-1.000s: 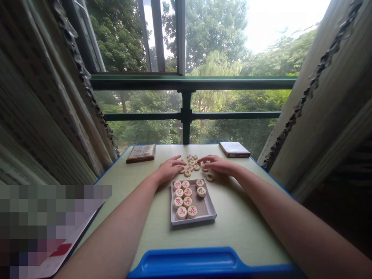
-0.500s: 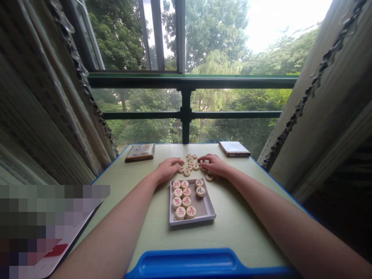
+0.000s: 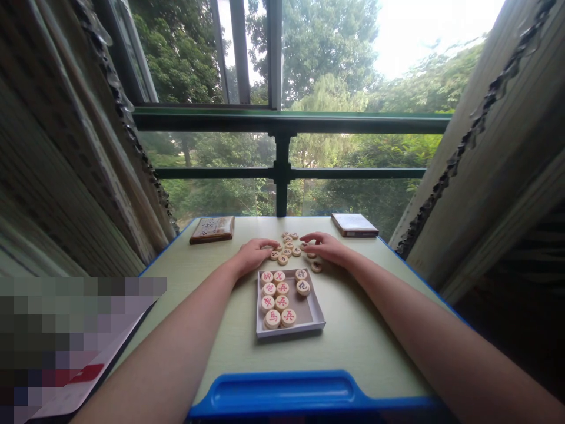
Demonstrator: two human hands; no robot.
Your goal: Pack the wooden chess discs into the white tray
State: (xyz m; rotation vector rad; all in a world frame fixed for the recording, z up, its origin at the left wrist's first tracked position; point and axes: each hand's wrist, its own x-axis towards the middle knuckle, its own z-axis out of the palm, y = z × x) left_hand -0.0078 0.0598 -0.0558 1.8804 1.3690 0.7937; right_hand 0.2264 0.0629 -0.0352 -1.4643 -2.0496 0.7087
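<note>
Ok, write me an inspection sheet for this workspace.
Surface: pale green tabletop, blue edging.
Job's things: shallow box holding red-marked pieces and black-marked pieces; loose pieces beyond it.
Clutter: patterned flat case far left, pale-topped flat case far right.
Grippers: left hand and right hand at opposite sides of the loose pieces; grip unclear.
Cables: nothing seen.
Surroundings: curtains, green railing, window, trees outside.

Desk layout around my hands

Loose pieces [image 3: 287,252] lie between my left hand [image 3: 253,257] and right hand [image 3: 329,248]; the tray [image 3: 304,321] of discs sits nearer me.
</note>
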